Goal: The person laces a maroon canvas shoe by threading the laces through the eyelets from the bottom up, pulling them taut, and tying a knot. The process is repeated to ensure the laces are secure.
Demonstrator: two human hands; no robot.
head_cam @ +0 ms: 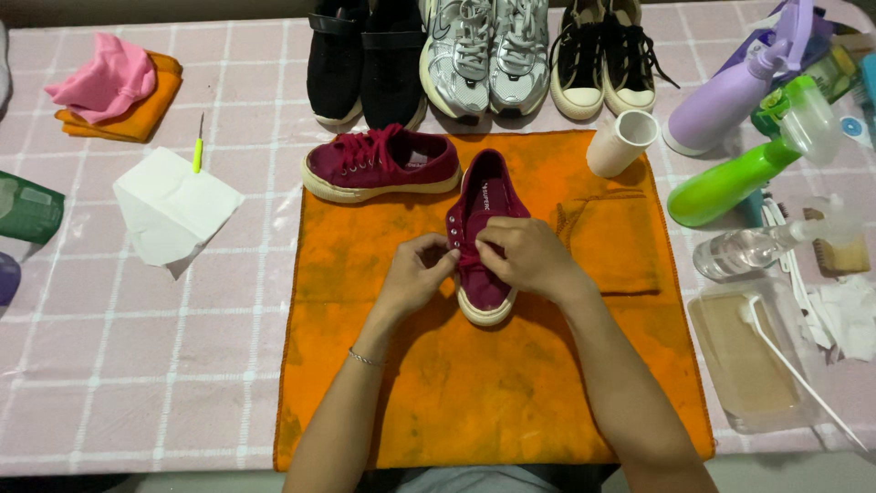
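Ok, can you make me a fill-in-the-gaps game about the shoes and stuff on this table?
1. Both hands, the left hand and the right hand, work on the laces of a dark red ____.
2. That shoe sits on an ____ cloth.
3. The second red shoe lies on its ____.
4. The spray bottle lying next to the purple one is ____.

Missing words: shoe; orange; side; green

A home shoe-cleaning setup on a table (137,365) under a pink checked cloth: pairs of shoes (484,55) lined along the far edge, an orange towel (474,393) as work mat, spray bottles (730,137), folded rags (114,87), a brush (844,256) and a tub of cloudy water (748,365) alongside.
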